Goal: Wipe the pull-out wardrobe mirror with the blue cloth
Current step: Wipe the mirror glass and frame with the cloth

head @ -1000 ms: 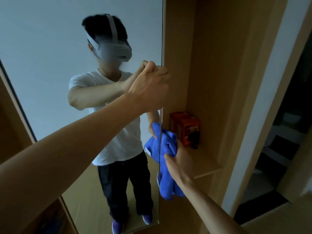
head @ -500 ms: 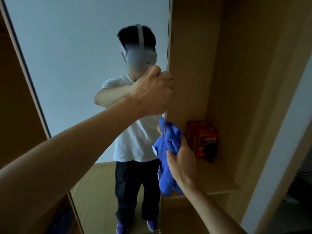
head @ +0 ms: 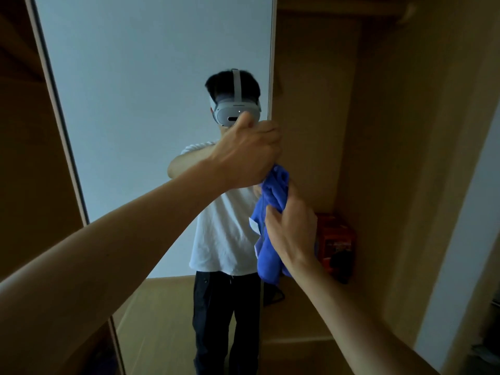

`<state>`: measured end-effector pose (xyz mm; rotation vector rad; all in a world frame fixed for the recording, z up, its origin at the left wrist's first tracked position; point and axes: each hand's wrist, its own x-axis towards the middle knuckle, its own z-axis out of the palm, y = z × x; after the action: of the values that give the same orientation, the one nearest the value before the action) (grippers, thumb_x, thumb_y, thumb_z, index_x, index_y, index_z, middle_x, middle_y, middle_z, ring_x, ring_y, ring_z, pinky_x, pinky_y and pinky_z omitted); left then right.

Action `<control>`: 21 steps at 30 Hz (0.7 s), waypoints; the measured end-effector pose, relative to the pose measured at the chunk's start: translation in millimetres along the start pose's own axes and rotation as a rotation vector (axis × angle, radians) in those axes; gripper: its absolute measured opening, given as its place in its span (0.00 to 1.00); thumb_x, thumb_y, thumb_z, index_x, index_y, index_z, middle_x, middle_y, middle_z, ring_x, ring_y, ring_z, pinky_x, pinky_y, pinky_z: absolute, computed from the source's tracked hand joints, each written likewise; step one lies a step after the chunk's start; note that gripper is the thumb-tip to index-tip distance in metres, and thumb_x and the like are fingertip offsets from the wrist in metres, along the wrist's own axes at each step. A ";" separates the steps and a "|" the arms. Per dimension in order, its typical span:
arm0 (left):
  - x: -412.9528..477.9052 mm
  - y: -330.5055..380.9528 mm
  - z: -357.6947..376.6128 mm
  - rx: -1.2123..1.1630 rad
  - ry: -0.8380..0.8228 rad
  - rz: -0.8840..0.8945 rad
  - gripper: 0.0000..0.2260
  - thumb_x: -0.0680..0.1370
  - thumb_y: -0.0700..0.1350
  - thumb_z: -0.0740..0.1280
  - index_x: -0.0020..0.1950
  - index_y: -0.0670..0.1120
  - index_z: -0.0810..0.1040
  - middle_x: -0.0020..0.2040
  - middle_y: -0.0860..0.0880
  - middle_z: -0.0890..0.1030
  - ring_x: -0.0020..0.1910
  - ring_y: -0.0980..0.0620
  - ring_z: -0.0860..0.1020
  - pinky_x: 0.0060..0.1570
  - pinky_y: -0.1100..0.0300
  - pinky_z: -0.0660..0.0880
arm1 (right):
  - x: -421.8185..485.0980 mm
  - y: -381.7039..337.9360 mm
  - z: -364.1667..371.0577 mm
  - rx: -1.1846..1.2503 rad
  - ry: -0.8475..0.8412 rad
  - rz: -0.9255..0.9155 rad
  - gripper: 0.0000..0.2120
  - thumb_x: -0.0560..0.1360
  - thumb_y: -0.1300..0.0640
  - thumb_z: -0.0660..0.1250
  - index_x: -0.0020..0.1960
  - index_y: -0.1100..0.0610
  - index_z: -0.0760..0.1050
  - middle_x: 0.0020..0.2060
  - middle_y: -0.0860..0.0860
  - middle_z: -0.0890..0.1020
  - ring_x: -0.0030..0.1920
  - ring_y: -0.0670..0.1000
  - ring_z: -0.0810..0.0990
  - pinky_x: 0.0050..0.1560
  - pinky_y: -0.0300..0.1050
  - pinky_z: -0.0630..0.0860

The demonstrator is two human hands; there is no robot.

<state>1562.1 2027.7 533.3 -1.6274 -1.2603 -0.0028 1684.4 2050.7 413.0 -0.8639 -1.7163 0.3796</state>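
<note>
The tall pull-out mirror [head: 140,109] fills the left and middle of the head view and reflects a person in a white shirt. My left hand [head: 249,155] grips the mirror's right edge with curled fingers. Just below it, my right hand [head: 293,234] holds the bunched blue cloth [head: 270,212] against that same edge. Part of the cloth hangs down below my right hand, and its lower folds are doubled in the reflection.
A red box [head: 338,239] stands on a wooden shelf [head: 303,315] inside the wardrobe, right of the mirror. Wooden wardrobe walls [head: 405,158] close in on the right and the far left. A white door frame [head: 465,239] runs down the right side.
The view has swung so the mirror edge sits nearer the middle. My right hand has carried the cloth up the edge until it nearly touches my left hand, which keeps its grip.
</note>
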 end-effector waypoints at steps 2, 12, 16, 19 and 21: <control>6.2 -8.6 -7.0 0.011 0.033 -0.003 0.15 0.79 0.43 0.52 0.52 0.49 0.78 0.55 0.51 0.77 0.67 0.49 0.71 0.60 0.47 0.66 | -7.6 5.5 0.8 -0.027 0.037 -0.009 0.24 0.72 0.60 0.67 0.68 0.54 0.72 0.51 0.53 0.85 0.49 0.55 0.83 0.48 0.44 0.76; 13.5 -31.9 -18.3 0.036 0.105 -0.004 0.13 0.79 0.43 0.55 0.51 0.48 0.80 0.54 0.52 0.79 0.69 0.51 0.71 0.56 0.49 0.62 | -16.6 9.0 9.0 -0.074 0.058 0.026 0.19 0.70 0.61 0.68 0.61 0.54 0.76 0.43 0.51 0.85 0.44 0.55 0.83 0.45 0.44 0.75; 17.2 -40.4 -15.7 0.021 0.100 0.019 0.11 0.75 0.40 0.60 0.52 0.50 0.79 0.54 0.54 0.79 0.70 0.53 0.70 0.58 0.49 0.64 | 17.1 -16.5 -0.4 -0.048 0.079 -0.025 0.21 0.70 0.62 0.65 0.64 0.56 0.75 0.46 0.55 0.84 0.47 0.59 0.82 0.47 0.50 0.76; 23.3 -47.4 -17.2 0.035 0.104 0.043 0.12 0.74 0.40 0.60 0.52 0.50 0.79 0.54 0.55 0.78 0.68 0.54 0.71 0.57 0.51 0.62 | 35.5 -28.0 -6.4 -0.028 0.102 -0.062 0.21 0.71 0.63 0.65 0.64 0.56 0.75 0.48 0.55 0.84 0.49 0.58 0.81 0.45 0.43 0.71; 27.1 -52.1 -18.6 0.042 0.115 0.032 0.13 0.75 0.41 0.60 0.54 0.51 0.80 0.59 0.54 0.79 0.71 0.53 0.69 0.56 0.51 0.61 | 37.5 -28.2 -8.5 -0.021 0.103 -0.077 0.22 0.71 0.63 0.66 0.65 0.56 0.75 0.48 0.54 0.84 0.48 0.57 0.81 0.45 0.42 0.71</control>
<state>1547.3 2029.7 593.1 -1.5882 -1.1399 -0.0490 1678.3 2056.8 459.9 -0.8162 -1.6555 0.2620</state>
